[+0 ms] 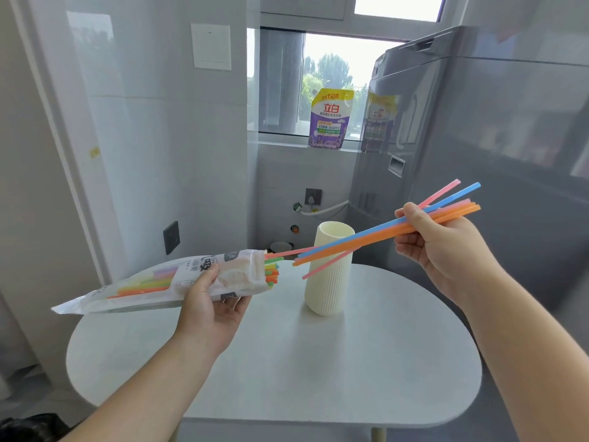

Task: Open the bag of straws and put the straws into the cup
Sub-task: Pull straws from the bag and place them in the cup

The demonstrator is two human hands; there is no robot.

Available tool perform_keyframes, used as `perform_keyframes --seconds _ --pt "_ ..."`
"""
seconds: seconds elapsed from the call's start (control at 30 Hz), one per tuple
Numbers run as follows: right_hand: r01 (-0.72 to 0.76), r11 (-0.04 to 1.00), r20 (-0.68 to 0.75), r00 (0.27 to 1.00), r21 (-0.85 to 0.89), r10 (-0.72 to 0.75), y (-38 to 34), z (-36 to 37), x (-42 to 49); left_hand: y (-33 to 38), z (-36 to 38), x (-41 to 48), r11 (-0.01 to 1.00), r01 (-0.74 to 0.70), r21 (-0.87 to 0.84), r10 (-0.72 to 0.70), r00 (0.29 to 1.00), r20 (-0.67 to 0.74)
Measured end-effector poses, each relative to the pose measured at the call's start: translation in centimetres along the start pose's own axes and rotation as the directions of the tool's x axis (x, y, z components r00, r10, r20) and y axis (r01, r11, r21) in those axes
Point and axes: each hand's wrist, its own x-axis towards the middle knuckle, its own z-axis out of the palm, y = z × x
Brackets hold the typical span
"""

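Observation:
My left hand grips a long white straw bag above the table's left side, its open mouth facing right with coloured straw ends poking out. My right hand holds a bunch of several straws, orange, blue and pink, slanting down to the left. Their lower ends hang just outside the bag's mouth, in front of the cup. The cream ribbed cup stands upright on the table between my hands, and no straws show in it.
A white rounded table carries the cup. A grey washing machine stands at the right. On the window sill behind sits a purple and yellow detergent pouch. Wall sockets and a hose are low on the back wall.

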Motion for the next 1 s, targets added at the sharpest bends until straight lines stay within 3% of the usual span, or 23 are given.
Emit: perform_keyframes --seconds 0.5,1.0 --pt "0.085 0.992 -0.116 0.991 0.092 -0.074 -3.1 -3.9 0.7 -2.4 0.8 0.0 1.000 0.026 -0.002 -0.026 1.000 0.014" --pt "0.232 0.963 -0.270 0.927 -0.133 -0.261 -6.0 -2.9 2.2 -4.4 1.6 -0.8 0.997 0.066 0.040 -0.069 0.996 0.058"
